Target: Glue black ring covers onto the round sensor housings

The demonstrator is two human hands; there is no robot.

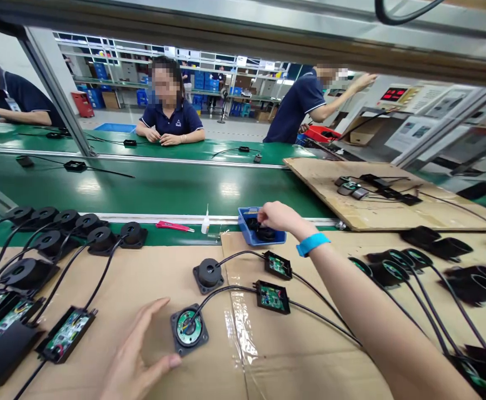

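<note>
My left hand (140, 353) is open, thumb and fingers apart, just left of a black square-flanged housing (189, 329) with a round green circuit board inside. A cable runs from that housing to a small black box (272, 296) holding a green board. Behind it stands a capped black housing (208, 275), wired to a second open box (278, 265). My right hand (276, 215), with a blue band at the wrist, reaches into a blue bin (263, 238) of black parts. Its fingertips are pinched at the bin; what they hold, if anything, is too small to make out.
Wired black housings (101, 239) and open boxes (65, 333) crowd the left. More cylindrical housings (392, 269) lie right. A red cutter (174, 226) and small bottle (205, 222) lie behind the cardboard (121, 272). Metal beams cross overhead. People sit and stand beyond the green belt (163, 191).
</note>
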